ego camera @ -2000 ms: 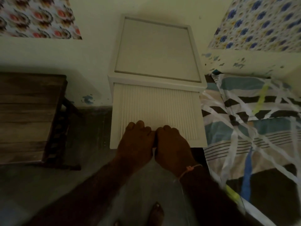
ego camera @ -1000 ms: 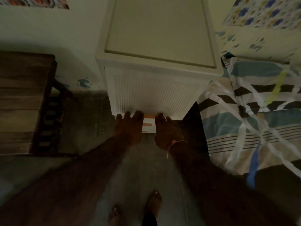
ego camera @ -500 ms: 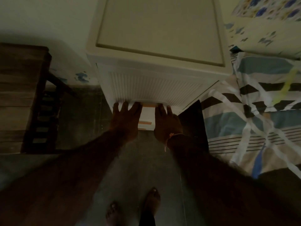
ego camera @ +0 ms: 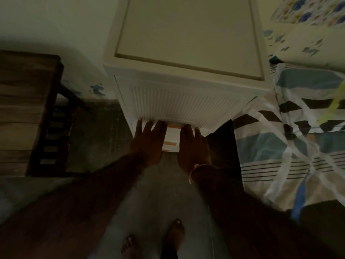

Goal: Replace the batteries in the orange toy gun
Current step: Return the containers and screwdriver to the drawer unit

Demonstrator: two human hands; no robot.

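Dark wood makes up 1 slatted bench [ego camera: 28, 113] at the far left, standing on the grey floor [ego camera: 149, 202] against a pale wall.

Next comes 1 white plastic cabinet [ego camera: 186, 43] with a flat recessed top and 1 ribbed front panel [ego camera: 179, 105]. Below that panel 1 white box or drawer front with 2 orange stripes [ego camera: 170, 139] shows between the hands; no writing on it can be read.

2 bare hands reach to the lower edge of the ribbed panel. 1 left hand [ego camera: 149, 141] lies with fingers spread and straight, its fingertips touching the panel's bottom edge. Just beside it, 1 right hand [ego camera: 192, 144] has its fingertips at the same edge, and whether they curl under it cannot be told in the dim light. Neither grip visibly closes around anything. 1 thin thread band [ego camera: 196, 168] circles the right wrist.

2 bare feet [ego camera: 173, 234] stand on the floor at the bottom middle.

At the right, 1 bed [ego camera: 298, 146] lies covered by a sheet patterned in blue, white, black and beige, touching the cabinet's side. 1 floral cloth [ego camera: 308, 10] hangs at the upper right.

The orange toy gun is nowhere in view, and no brand or label is legible.
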